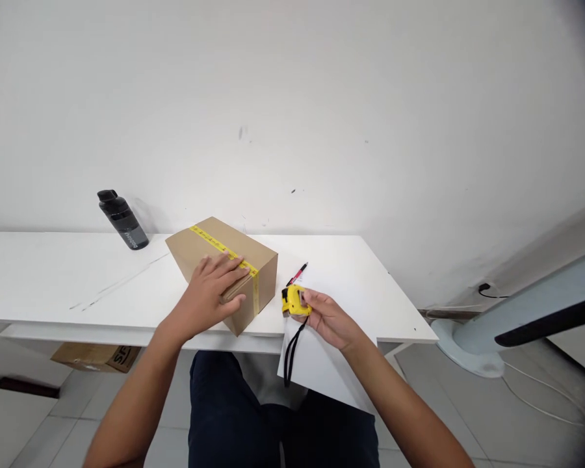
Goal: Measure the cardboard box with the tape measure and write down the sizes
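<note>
I sit at a white desk [53, 279] pushed against a bare white wall [322, 97] that has a few small dark marks. At the desk's back left edge a dark bottle [123, 220] stands, looking tilted in this view. Under the left part of the desk a brown carton [95, 356] lies on the pale tiled floor [517, 390]. Off the desk's right end, a pale fan base [463, 344] sits on the floor with a thin cable trailing from it.

Near the middle of the front edge stands a cardboard box [266, 273], turned at an angle. My left hand [212, 292] lies flat on its top, fingers spread, with my thumb on the near face. A yellow blade [219, 246] runs along the top and down the near right corner, and my fingertips rest on it. Just right of the box, my right hand [329, 318] is closed around the yellow tape measure [294, 300] at the front edge, thumb on its side. Its black strap [292, 351] hangs below. A sheet of paper [322, 370] beneath that hand overhangs the front edge, and a red and black pen [297, 273] lies behind it.

My palm hides part of the box top, the carton's print is cut off, and I cannot read the bottle's label.
</note>
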The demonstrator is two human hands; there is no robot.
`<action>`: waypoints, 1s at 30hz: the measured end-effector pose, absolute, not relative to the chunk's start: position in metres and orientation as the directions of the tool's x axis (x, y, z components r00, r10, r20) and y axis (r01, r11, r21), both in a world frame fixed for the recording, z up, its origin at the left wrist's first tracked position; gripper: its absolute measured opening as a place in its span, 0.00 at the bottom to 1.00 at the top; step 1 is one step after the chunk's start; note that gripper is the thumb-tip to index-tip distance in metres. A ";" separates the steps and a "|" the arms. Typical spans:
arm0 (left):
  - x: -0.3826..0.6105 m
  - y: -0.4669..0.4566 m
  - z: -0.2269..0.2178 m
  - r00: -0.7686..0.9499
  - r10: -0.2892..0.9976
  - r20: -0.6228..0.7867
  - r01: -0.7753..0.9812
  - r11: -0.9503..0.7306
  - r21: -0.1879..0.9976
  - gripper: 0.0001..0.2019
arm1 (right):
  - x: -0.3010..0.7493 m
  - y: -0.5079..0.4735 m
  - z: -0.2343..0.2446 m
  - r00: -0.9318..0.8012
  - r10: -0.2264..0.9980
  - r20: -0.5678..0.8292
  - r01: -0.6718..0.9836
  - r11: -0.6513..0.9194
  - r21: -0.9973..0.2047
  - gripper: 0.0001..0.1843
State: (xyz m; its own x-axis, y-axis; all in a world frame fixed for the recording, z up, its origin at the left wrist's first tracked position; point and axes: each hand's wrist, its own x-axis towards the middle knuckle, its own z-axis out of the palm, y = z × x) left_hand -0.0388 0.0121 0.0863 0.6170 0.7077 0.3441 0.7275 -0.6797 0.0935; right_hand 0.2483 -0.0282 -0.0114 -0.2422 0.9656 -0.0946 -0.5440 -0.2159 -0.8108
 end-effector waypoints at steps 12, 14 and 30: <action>-0.029 -0.069 0.070 0.499 0.200 0.843 0.565 -0.813 -0.142 0.20 | 0.193 -0.053 0.051 -0.317 0.939 0.133 -0.399 -0.005 -0.917 0.31; -0.046 -0.066 0.063 0.446 0.187 0.875 0.609 -0.780 -0.144 0.19 | 0.193 -0.046 0.056 -0.287 0.932 0.223 -0.372 0.106 -0.922 0.29; -0.075 0.002 0.024 0.130 0.504 0.854 0.661 -0.686 0.304 0.08 | 0.206 0.098 0.042 0.106 0.938 0.331 -0.487 0.339 -0.805 0.31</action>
